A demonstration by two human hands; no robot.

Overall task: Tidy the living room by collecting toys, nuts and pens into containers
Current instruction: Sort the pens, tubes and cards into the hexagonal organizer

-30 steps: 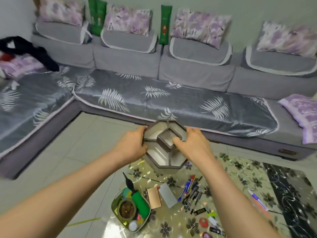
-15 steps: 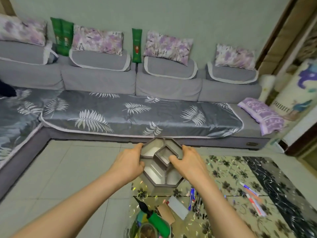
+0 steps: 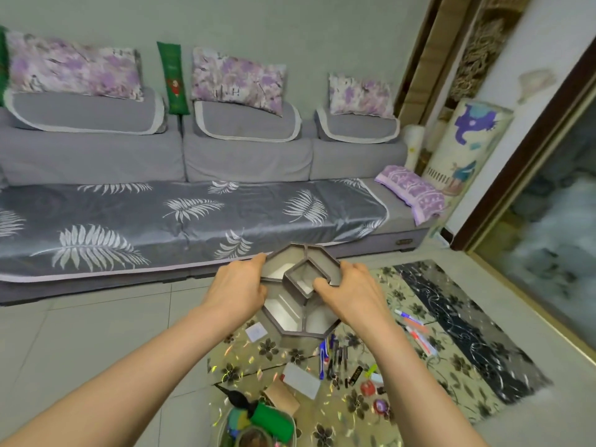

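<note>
An empty divided tray is held in both hands above a cluttered floor mat, with a long grey sofa behind.

A grey sofa (image 3: 193, 201) with leaf-print covers and purple cushions fills the upper left and middle of the frame. A floral mat (image 3: 403, 350) is spread across the lower right. At the centre, a grey octagonal tray (image 3: 300, 298) with pale compartments around a square middle well is seen raised off the mat; its compartments appear empty. Its left rim is gripped by the left hand (image 3: 237, 290), and its right rim and inner wall are gripped by the right hand (image 3: 351, 293), probably to keep it level for carrying. Below the tray, pens (image 3: 333, 354) are scattered on the mat, and a bowl of toys (image 3: 258, 425) is seen at the bottom edge, seemingly awaiting sorting.
</note>
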